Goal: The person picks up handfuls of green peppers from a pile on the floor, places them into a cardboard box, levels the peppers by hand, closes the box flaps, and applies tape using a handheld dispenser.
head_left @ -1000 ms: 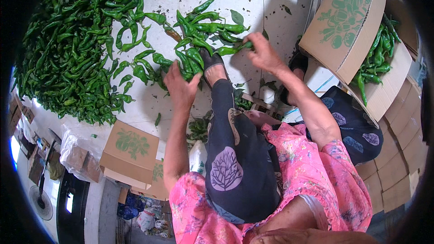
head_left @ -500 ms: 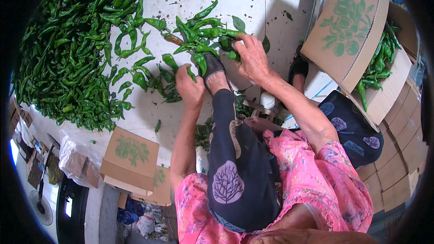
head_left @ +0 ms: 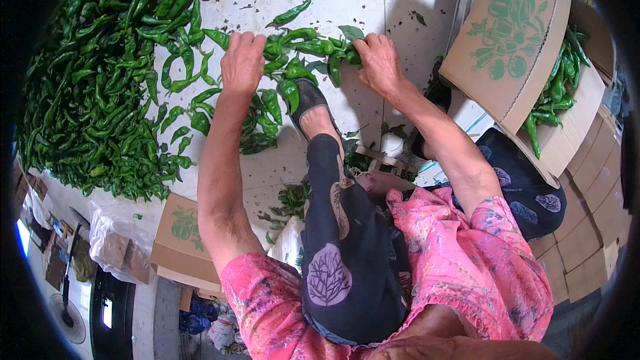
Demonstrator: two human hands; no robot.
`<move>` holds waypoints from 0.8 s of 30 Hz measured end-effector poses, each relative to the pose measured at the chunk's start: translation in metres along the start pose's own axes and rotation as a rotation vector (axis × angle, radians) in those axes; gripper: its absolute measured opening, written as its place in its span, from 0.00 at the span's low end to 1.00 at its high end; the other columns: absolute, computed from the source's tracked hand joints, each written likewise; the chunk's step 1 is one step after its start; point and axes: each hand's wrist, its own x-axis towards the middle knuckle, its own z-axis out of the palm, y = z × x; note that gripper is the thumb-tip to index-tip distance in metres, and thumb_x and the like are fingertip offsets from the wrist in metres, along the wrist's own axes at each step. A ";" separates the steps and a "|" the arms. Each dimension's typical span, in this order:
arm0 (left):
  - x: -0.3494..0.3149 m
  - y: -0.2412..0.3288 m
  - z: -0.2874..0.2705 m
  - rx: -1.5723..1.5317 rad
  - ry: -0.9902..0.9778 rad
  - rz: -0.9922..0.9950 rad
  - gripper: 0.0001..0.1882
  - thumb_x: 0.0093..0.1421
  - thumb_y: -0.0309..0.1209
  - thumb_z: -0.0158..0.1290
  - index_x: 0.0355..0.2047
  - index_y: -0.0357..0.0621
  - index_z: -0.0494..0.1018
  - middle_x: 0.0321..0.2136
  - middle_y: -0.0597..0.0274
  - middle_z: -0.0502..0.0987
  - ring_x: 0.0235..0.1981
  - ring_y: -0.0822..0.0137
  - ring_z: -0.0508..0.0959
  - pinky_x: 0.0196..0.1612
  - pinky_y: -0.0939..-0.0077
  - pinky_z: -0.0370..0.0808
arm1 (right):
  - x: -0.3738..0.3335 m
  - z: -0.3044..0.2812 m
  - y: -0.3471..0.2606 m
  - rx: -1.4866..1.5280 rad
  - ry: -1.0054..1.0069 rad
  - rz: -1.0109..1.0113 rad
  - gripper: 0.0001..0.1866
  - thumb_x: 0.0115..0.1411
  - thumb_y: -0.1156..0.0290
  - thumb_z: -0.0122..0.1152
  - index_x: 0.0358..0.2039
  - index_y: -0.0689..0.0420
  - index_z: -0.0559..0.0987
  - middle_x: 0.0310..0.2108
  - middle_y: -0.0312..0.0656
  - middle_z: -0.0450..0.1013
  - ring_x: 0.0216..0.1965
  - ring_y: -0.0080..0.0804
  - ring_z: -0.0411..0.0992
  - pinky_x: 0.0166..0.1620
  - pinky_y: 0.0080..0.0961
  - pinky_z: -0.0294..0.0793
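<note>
The head-worn fisheye looks down from close above, over the trousered leg onto pale floor.

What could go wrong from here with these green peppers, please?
A long green pepper lies against the black shoe, so a shift of the foot might bruise it. The green leaf beside the right hand could get gathered up with peppers. On the cardboard flap, one protruding pepper might slide off if the box is bumped.
</note>
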 end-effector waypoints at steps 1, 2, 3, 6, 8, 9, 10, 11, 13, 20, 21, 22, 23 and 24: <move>-0.003 -0.002 0.001 -0.061 0.065 0.016 0.14 0.50 0.23 0.59 0.38 0.46 0.73 0.36 0.58 0.74 0.45 0.52 0.74 0.43 0.56 0.78 | -0.004 0.000 0.005 0.004 0.029 0.010 0.24 0.37 0.75 0.71 0.39 0.54 0.77 0.37 0.44 0.71 0.43 0.46 0.70 0.48 0.43 0.69; -0.008 -0.004 0.004 -0.063 0.067 0.020 0.14 0.50 0.23 0.59 0.38 0.46 0.73 0.36 0.58 0.74 0.45 0.52 0.74 0.43 0.56 0.78 | -0.007 0.000 0.006 0.001 0.031 0.014 0.24 0.37 0.75 0.71 0.39 0.54 0.77 0.37 0.44 0.71 0.43 0.46 0.70 0.48 0.43 0.69; -0.012 -0.006 0.007 -0.135 0.107 -0.005 0.14 0.49 0.24 0.60 0.37 0.46 0.73 0.36 0.57 0.74 0.44 0.52 0.75 0.43 0.55 0.77 | -0.010 0.000 0.006 0.040 0.070 0.033 0.23 0.38 0.74 0.71 0.39 0.54 0.79 0.37 0.44 0.73 0.42 0.47 0.72 0.47 0.43 0.71; -0.018 -0.006 0.004 -0.238 0.153 -0.063 0.17 0.49 0.24 0.60 0.41 0.44 0.75 0.35 0.53 0.77 0.39 0.51 0.78 0.43 0.57 0.76 | -0.011 -0.006 0.010 0.279 0.150 0.208 0.20 0.41 0.73 0.70 0.39 0.55 0.82 0.34 0.43 0.77 0.38 0.44 0.76 0.42 0.39 0.74; -0.010 0.003 -0.017 -0.607 0.247 -0.102 0.20 0.49 0.25 0.58 0.45 0.41 0.77 0.36 0.50 0.79 0.38 0.50 0.80 0.44 0.61 0.76 | -0.011 -0.015 0.015 0.479 0.197 0.362 0.18 0.44 0.72 0.69 0.39 0.56 0.84 0.32 0.42 0.79 0.34 0.40 0.78 0.39 0.35 0.76; -0.002 0.004 -0.023 -0.640 0.247 -0.085 0.23 0.49 0.25 0.58 0.49 0.39 0.77 0.38 0.48 0.80 0.38 0.51 0.81 0.45 0.64 0.76 | -0.012 -0.019 0.019 0.750 0.039 0.531 0.17 0.46 0.69 0.69 0.40 0.56 0.84 0.29 0.41 0.79 0.31 0.35 0.77 0.36 0.32 0.75; 0.007 0.005 -0.031 -0.617 0.228 -0.084 0.22 0.49 0.25 0.59 0.48 0.39 0.78 0.39 0.48 0.80 0.38 0.51 0.81 0.46 0.62 0.76 | -0.014 -0.021 0.019 1.022 -0.129 0.693 0.17 0.48 0.67 0.68 0.40 0.56 0.85 0.26 0.40 0.79 0.28 0.29 0.77 0.33 0.28 0.75; 0.021 0.009 -0.035 -0.557 0.260 -0.072 0.22 0.50 0.25 0.59 0.48 0.39 0.78 0.39 0.48 0.80 0.39 0.50 0.81 0.46 0.61 0.76 | -0.017 -0.016 0.019 1.149 -0.116 0.683 0.20 0.48 0.64 0.69 0.42 0.58 0.85 0.24 0.37 0.77 0.27 0.21 0.72 0.33 0.25 0.72; 0.054 0.010 -0.024 -0.469 0.312 -0.057 0.22 0.50 0.24 0.59 0.48 0.38 0.78 0.40 0.47 0.80 0.41 0.48 0.80 0.46 0.59 0.76 | -0.017 -0.004 0.019 1.087 -0.155 0.670 0.21 0.48 0.64 0.69 0.43 0.60 0.84 0.23 0.37 0.77 0.27 0.21 0.73 0.33 0.25 0.73; 0.113 0.012 0.000 -0.029 0.085 -0.078 0.31 0.53 0.28 0.59 0.60 0.54 0.70 0.46 0.56 0.79 0.51 0.50 0.76 0.48 0.54 0.76 | 0.009 -0.053 -0.014 0.847 -0.310 0.553 0.26 0.44 0.61 0.69 0.43 0.64 0.83 0.24 0.51 0.79 0.28 0.39 0.79 0.38 0.36 0.78; 0.113 0.012 -0.001 -0.033 0.086 -0.066 0.30 0.53 0.29 0.61 0.58 0.54 0.71 0.45 0.58 0.79 0.49 0.50 0.76 0.46 0.54 0.78 | 0.010 -0.044 -0.009 0.812 -0.297 0.561 0.25 0.46 0.63 0.67 0.45 0.63 0.83 0.22 0.46 0.77 0.27 0.32 0.76 0.36 0.33 0.76; 0.115 0.014 -0.003 -0.038 0.091 -0.050 0.29 0.52 0.29 0.63 0.56 0.55 0.72 0.43 0.60 0.79 0.47 0.51 0.77 0.44 0.55 0.79 | 0.012 -0.043 -0.006 0.775 -0.278 0.569 0.24 0.48 0.65 0.64 0.47 0.62 0.82 0.20 0.40 0.75 0.26 0.25 0.73 0.34 0.29 0.73; 0.114 0.012 -0.007 -0.102 0.112 -0.053 0.28 0.51 0.32 0.63 0.55 0.53 0.73 0.39 0.58 0.81 0.43 0.54 0.79 0.43 0.58 0.79 | 0.013 -0.041 -0.005 0.775 -0.272 0.568 0.24 0.48 0.65 0.64 0.47 0.62 0.82 0.20 0.40 0.75 0.26 0.25 0.73 0.34 0.29 0.73; 0.111 0.008 -0.013 -0.100 0.116 -0.051 0.28 0.51 0.32 0.63 0.55 0.53 0.73 0.39 0.58 0.81 0.43 0.54 0.79 0.43 0.58 0.79 | 0.016 -0.038 -0.005 0.643 -0.240 0.467 0.25 0.48 0.65 0.65 0.47 0.61 0.83 0.20 0.41 0.75 0.27 0.27 0.75 0.35 0.30 0.75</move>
